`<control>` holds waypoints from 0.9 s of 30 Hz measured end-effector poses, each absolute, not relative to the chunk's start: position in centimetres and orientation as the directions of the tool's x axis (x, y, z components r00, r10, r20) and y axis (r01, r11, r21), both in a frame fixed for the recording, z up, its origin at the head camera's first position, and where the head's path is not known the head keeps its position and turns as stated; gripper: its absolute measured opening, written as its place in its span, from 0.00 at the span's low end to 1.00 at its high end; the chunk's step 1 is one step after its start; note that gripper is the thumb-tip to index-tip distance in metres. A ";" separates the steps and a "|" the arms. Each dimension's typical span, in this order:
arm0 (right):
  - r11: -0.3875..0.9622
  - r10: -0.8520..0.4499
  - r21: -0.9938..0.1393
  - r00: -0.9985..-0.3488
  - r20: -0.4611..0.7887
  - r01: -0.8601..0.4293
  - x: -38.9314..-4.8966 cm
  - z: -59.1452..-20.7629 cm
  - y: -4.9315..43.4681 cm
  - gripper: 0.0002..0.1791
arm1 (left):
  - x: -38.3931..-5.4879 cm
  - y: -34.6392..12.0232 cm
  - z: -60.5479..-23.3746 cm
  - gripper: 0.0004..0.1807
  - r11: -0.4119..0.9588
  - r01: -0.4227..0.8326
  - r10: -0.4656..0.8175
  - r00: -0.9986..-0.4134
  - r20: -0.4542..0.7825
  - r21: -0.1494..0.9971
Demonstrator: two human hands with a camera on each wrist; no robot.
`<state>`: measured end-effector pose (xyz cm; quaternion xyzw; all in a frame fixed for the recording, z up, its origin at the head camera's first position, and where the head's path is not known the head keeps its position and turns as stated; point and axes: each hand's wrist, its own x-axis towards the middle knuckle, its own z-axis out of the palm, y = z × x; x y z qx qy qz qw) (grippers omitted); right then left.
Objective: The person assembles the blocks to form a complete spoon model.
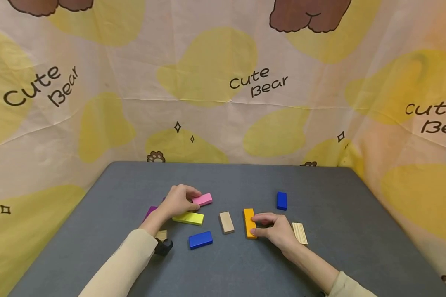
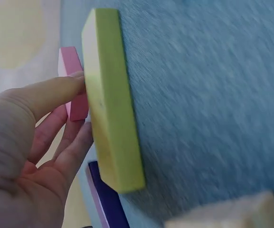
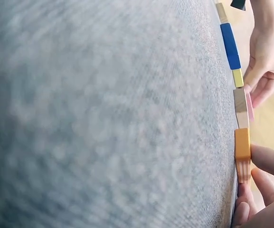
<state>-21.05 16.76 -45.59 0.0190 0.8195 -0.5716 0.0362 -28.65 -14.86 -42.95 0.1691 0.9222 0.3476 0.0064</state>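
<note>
My left hand pinches a pink block between thumb and fingers, toward the back of the table. Just in front of that hand lies a yellow-green block, which looms large beside the thumb in the left wrist view. A long orange block lies right of centre, and my right hand holds it from its right side with thumb and fingertips. Between the two hands rests a plain wooden block. In the right wrist view, fingertips meet the orange block at its end.
A blue block lies at front centre, another blue block at back right. A striped wooden block sits beside the right wrist. Under the left forearm, a purple block and a wooden block are partly hidden. Printed cloth hangs behind the grey table.
</note>
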 end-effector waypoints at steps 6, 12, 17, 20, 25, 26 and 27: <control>0.365 0.001 -0.927 -0.996 -0.090 0.084 -21.0 -45.6 16.8 0.18 | -28.7 -13.1 -42.3 0.19 0.645 0.332 0.324 -0.934 0.147 0.688; 0.374 0.001 -0.925 -0.997 -0.081 0.075 -21.0 -45.6 16.8 0.20 | -28.6 -10.6 -42.0 0.19 0.564 0.331 0.305 -0.935 0.182 0.757; 0.384 0.007 -0.920 -0.996 -0.085 0.081 -21.0 -45.6 16.8 0.19 | -28.6 -8.2 -42.3 0.19 0.507 0.348 0.318 -0.926 0.204 0.789; 0.392 0.012 -0.916 -0.996 -0.093 0.090 -21.0 -45.5 16.8 0.19 | -28.6 -6.8 -42.3 0.20 0.490 0.358 0.345 -0.917 0.200 0.795; 0.390 0.011 -0.916 -0.995 -0.099 0.095 -21.0 -45.4 16.8 0.19 | -28.5 -4.8 -42.7 0.20 0.496 0.359 0.365 -0.912 0.185 0.790; 0.391 0.009 -0.916 -0.995 -0.098 0.093 -21.0 -45.4 16.8 0.19 | -28.5 -4.5 -42.8 0.20 0.499 0.359 0.367 -0.912 0.184 0.788; 0.390 0.009 -0.916 -0.995 -0.097 0.093 -21.0 -45.5 16.8 0.19 | -28.5 -4.2 -43.0 0.20 0.501 0.357 0.367 -0.913 0.180 0.788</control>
